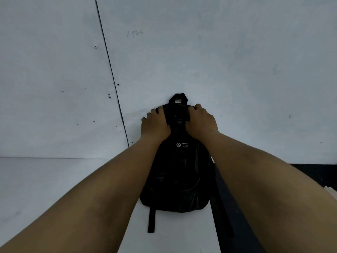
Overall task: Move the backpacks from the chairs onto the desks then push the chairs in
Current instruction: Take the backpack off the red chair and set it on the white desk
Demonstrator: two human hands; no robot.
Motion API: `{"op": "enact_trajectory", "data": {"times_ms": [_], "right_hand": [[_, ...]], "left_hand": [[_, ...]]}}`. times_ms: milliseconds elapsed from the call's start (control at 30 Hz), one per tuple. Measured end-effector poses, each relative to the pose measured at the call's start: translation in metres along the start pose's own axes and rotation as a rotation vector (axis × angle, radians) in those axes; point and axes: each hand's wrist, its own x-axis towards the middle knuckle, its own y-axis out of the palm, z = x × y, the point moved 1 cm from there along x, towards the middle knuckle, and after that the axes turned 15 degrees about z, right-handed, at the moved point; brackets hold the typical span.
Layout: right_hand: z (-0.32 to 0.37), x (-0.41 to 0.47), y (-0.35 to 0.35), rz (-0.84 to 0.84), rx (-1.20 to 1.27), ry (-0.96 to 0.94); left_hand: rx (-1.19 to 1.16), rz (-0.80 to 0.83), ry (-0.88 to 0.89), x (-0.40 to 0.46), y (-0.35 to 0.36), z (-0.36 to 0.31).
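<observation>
A black backpack [179, 176] with a small white logo stands on the white desk [45, 189], its top leaning against the grey-white wall. Its carry loop sticks up above my fingers. My left hand [156, 123] grips the top left of the bag, fingers curled over its upper edge. My right hand [201, 120] grips the top right the same way. A black strap hangs from the bag's bottom toward me, and another runs down its right side. No chair is in view.
The wall [218, 61] rises directly behind the bag, with a dark vertical seam [111, 73] to the left. A dark gap [237, 216] runs along the desk's right edge, with a black band at the wall's foot on the right.
</observation>
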Motion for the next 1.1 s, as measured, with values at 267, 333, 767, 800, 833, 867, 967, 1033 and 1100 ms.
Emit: {"op": "enact_trajectory", "data": {"times_ms": [267,333,767,800,833,867,967,1033,1100], "right_hand": [[0.015,-0.032,-0.01,0.025,0.045,-0.021],[0.02,-0.04,-0.011,0.044,0.048,-0.022],[0.05,-0.096,0.003,0.114,0.092,-0.056],[0.053,-0.102,0.007,0.125,0.098,-0.052],[0.055,-0.107,0.01,0.138,0.11,-0.044],[0.058,-0.113,0.015,0.158,0.111,-0.034],[0.066,-0.128,0.031,0.227,0.084,-0.022],[0.072,-0.14,0.044,0.275,0.066,-0.012],[0.077,-0.153,0.058,0.323,0.056,-0.002]], "left_hand": [[0.044,0.058,-0.011,-0.027,-0.023,-0.004],[0.044,0.086,-0.011,-0.033,-0.025,-0.003],[-0.009,0.139,0.06,-0.078,-0.031,-0.002],[-0.02,0.164,0.061,-0.083,-0.029,0.0],[-0.031,0.193,0.063,-0.086,-0.027,0.002],[-0.043,0.23,0.063,-0.091,-0.023,0.005],[-0.076,0.337,0.078,-0.105,-0.008,0.016],[-0.096,0.421,0.101,-0.115,0.005,0.027],[-0.091,0.523,0.108,-0.128,0.022,0.036]]}}
